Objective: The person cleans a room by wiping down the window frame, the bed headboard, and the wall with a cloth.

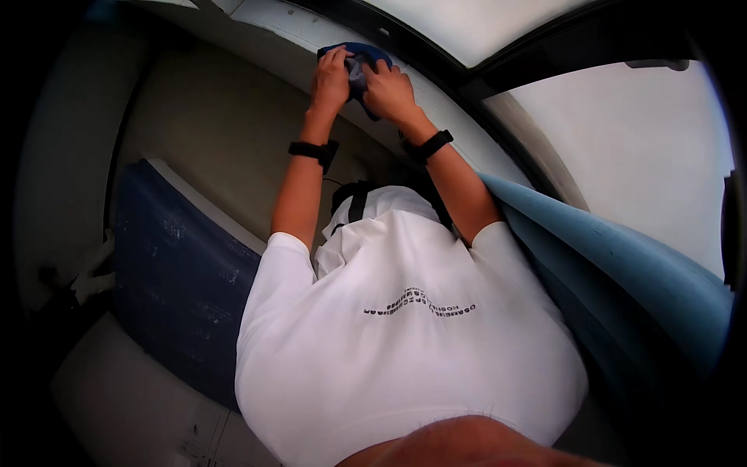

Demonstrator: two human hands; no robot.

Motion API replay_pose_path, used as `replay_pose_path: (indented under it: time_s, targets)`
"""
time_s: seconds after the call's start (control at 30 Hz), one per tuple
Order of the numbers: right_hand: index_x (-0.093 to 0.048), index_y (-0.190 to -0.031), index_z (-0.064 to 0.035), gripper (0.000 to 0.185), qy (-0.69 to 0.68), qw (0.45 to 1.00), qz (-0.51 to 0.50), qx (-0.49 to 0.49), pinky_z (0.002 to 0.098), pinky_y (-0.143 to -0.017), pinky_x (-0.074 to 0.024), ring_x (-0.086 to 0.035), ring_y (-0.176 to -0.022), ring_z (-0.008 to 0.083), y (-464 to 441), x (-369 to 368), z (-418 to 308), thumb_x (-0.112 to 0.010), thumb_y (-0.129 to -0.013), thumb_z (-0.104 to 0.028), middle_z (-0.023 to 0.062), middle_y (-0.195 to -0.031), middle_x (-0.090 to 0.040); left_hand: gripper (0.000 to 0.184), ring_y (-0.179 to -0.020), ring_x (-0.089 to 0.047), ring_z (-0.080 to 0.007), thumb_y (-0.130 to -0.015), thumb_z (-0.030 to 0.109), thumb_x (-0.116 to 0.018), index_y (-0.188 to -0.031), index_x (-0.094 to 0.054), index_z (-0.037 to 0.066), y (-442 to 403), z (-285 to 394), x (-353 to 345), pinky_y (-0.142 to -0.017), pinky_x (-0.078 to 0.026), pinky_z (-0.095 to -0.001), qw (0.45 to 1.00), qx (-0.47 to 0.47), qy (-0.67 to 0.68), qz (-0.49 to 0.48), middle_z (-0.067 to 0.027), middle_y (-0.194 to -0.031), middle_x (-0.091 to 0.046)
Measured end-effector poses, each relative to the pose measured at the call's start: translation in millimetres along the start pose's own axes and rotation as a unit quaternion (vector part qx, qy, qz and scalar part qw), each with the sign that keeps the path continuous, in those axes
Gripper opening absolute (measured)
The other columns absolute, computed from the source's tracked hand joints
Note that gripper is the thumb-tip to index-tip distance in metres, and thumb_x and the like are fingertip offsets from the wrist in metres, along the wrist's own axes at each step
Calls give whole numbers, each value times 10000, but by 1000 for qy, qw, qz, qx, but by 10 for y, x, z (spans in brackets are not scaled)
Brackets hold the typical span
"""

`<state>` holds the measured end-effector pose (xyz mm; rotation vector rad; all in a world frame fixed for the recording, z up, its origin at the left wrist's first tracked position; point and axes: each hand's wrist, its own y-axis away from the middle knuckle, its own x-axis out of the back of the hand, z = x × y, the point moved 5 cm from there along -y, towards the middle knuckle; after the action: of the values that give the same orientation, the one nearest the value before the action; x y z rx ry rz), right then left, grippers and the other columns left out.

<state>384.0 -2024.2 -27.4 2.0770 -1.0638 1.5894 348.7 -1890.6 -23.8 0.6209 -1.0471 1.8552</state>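
Note:
Both my arms reach forward to the pale ledge below the window. A dark blue and grey piece of cloth (356,71) is bunched between my hands; its exact kind does not show. My left hand (331,81) is closed on its left side, fingers bent over the edge. My right hand (389,89) grips it from the right, with the fingertips pressed into the grey part. Part of the cloth hangs down below my right hand. A black band is on each wrist.
The white ledge (459,128) runs along the window (615,132) with its dark frame. On the right hangs a blue-green curtain (591,241). To the left is a seat with a dark blue patterned cover (183,272), and a beige panel (226,117) lies ahead of it.

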Motion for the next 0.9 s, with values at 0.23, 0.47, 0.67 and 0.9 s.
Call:
replay_pose_path:
  time_s: [0.23,0.47,0.67,0.9]
  targets:
    - [-627,-1296,-221,514,-137,982,-126,42,480,-745,-555,-676,-878,384,423,505,356,-623,-786,-153,156,-1023,-660,246,-987,-680,-409,-944,84,-595,-1185,-615,44,449,544,297,-832,-532,-373,955,196,200,-96,-199,-1030,-704]
    - [-541,-1384,-164,609,-213,967,-129,-51,515,-780,-539,-653,-843,463,1491,1706,731,-548,-788,-37,247,-887,-686,458,-986,-675,-377,-926,90,-648,-1358,-512,25,842,2097,102,-843,-543,-385,961,32,219,-163,-224,-1090,-682]
    - [-466,-1446,-58,713,-150,973,-174,-26,495,-1065,-420,-484,-1264,495,2546,1706,1167,-628,-753,-19,318,-1363,-512,561,-1016,-637,-406,-837,111,-732,-1348,-516,27,1480,2897,-347,-859,-538,-453,922,6,172,-348,-203,-1129,-623]
    - [-351,-1447,86,976,-124,979,-152,52,517,-1178,-289,-269,-1415,539,2474,1437,1056,-852,-659,-197,357,-1509,-284,383,-938,-648,-387,-781,67,-694,-1159,-633,69,1468,2733,-520,-828,-524,-484,922,59,146,-354,-159,-1013,-648]
